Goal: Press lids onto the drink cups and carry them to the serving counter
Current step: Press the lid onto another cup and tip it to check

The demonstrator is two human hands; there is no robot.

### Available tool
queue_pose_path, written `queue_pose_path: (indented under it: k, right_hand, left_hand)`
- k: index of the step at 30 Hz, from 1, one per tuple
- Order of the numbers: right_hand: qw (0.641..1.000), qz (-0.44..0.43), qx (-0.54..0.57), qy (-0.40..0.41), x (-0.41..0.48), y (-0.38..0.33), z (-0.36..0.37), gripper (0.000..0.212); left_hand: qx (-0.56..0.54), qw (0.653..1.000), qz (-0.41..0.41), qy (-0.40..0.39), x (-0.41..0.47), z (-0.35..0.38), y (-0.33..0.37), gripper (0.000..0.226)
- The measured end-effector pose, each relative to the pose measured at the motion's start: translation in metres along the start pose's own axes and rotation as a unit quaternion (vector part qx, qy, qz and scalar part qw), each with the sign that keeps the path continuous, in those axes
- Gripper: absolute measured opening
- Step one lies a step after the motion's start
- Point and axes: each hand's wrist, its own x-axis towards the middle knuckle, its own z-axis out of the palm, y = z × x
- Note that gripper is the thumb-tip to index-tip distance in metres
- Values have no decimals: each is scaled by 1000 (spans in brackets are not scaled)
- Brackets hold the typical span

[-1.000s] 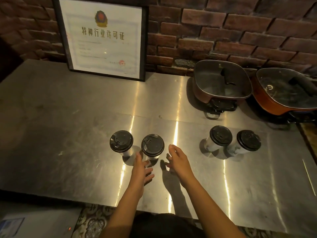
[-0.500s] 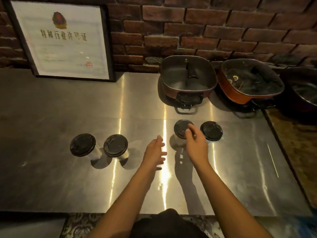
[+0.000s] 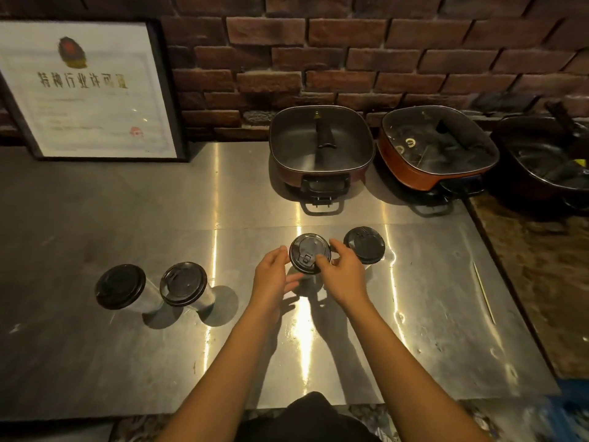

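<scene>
Leftward, right hand grips cup.

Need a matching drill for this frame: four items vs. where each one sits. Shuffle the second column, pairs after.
1. framed certificate
2. third cup from left
3. left square pot
4. thin stick

A. lying flat near the right edge of the counter
B. leaning on the brick wall, far left
C. gripped between left hand and right hand
D. by the wall, behind the gripped cup

Pairs: 1-B, 2-C, 3-D, 4-A
</scene>
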Motion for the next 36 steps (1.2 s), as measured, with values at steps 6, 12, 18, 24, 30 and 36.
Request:
queue_pose_path:
  k: [6,12,18,24,30,36]
  right_hand:
    - [996,13,79,35,-37,22,0,40]
    - [995,20,89,28,-71,42,-3,32]
    - [996,38,80,1,-86,58,-2,31]
    - [996,43,72,-16,-89,61,-2,33]
    - [994,57,89,6,-80,58,-3,24]
    - [988,125,84,-23,-60,43,19,33]
  left_hand:
    - [14,999,-4,34,-30,-23,-24,13]
    - [42,998,19,44,-54,-36,-55,15]
    - [72,996,25,41,-68,-44,-76,17]
    - [75,996,20,39,-68,-47,-82,10]
    - [50,994,30,88,-52,-38,-83,15]
    - [79,993,12,91,-24,-6,-71,41]
